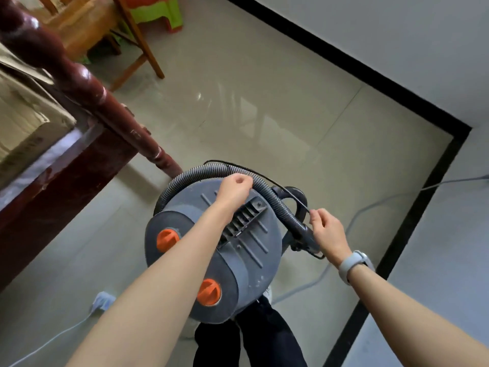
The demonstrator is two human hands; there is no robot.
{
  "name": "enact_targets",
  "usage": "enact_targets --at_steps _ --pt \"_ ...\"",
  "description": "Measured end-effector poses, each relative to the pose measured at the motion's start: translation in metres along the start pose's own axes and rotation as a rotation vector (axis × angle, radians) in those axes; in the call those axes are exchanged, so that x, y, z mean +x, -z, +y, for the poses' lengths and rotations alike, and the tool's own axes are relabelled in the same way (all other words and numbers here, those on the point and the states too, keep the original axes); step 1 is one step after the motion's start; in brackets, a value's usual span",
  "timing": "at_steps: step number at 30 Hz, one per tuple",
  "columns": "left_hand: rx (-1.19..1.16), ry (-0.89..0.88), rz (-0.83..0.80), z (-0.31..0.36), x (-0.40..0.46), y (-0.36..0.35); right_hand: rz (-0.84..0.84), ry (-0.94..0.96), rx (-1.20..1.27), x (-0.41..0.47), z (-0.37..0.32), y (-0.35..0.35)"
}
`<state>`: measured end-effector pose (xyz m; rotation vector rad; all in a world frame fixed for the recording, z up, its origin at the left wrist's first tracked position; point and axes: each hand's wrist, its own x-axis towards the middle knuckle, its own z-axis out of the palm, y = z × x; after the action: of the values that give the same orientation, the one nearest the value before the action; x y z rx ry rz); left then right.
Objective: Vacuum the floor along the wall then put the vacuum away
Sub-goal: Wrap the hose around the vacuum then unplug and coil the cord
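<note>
**Hands winding cord on vacuum lid**

Head view, looking down. Vacuum (pixel 211 250) standing on pale tiled floor (pixel 264 107), grey drum with ribbed lid, seen from above, directly in front of dark trouser legs (pixel 264 337). Two orange knobs (pixel 166 239) on near-left part of lid. Ribbed grey hose (pixel 201 172) arched around far rim of vacuum, curving down its right side. Thin black cord (pixel 264 178) lying along hose, just beyond it.

Left hand (pixel 234 188) over far edge of vacuum lid, fingers curled, pinching black cord against hose. Right hand (pixel 328 231) at right side of vacuum, thumb and fingertips pinching same cord beside lower end of hose; pale wristband (pixel 353 266) on that wrist.

Left of vacuum, dark red wooden post (pixel 87 86) slanting down to floor, joined to dark red frame. Far beyond vacuum, wooden chair legs (pixel 148 49) and green plastic stool (pixel 158 11). Right of vacuum, black skirting (pixel 428 186) along white wall (pixel 397 49), meeting in corner. Grey cable (pixel 357 215) trailing across floor right of vacuum. White power strip (pixel 103 300) on floor, near-left of vacuum.
</note>
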<state>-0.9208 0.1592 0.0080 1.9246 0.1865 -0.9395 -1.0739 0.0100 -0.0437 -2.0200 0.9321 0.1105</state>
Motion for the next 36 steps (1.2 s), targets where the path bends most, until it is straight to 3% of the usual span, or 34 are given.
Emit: enact_targets --at_steps 5,9,13,15,19,24,27,32,36 --pt "0.68 -0.188 0.009 -0.046 0.022 -0.015 -0.179 -0.051 -0.181 0.001 0.047 -0.017" --pt "1.012 -0.408 -0.004 -0.049 0.023 -0.033 -0.219 0.087 -0.146 -0.008 0.045 -0.026" --pt "1.06 -0.483 -0.272 -0.03 0.033 -0.033 -0.163 0.219 0.056 0.0 0.015 -0.016" --pt "1.014 -0.517 -0.31 -0.022 0.039 -0.03 -0.099 0.265 0.146 0.008 -0.001 -0.005" --pt "1.013 -0.723 -0.154 -0.011 0.045 -0.014 0.002 0.308 0.187 0.019 -0.023 0.01" --pt "1.013 -0.894 0.145 -0.005 0.04 0.029 -0.001 0.351 0.166 0.021 -0.031 0.016" --pt "1.076 -0.883 0.191 -0.03 0.027 0.058 -0.089 0.337 0.054 0.015 -0.018 0.01" --pt "1.134 -0.746 0.166 -0.078 0.025 0.079 -0.158 0.12 -0.076 0.004 -0.004 -0.023" --pt "1.168 -0.606 0.373 -0.078 0.04 0.091 -0.145 0.158 -0.073 0.012 -0.019 -0.044"
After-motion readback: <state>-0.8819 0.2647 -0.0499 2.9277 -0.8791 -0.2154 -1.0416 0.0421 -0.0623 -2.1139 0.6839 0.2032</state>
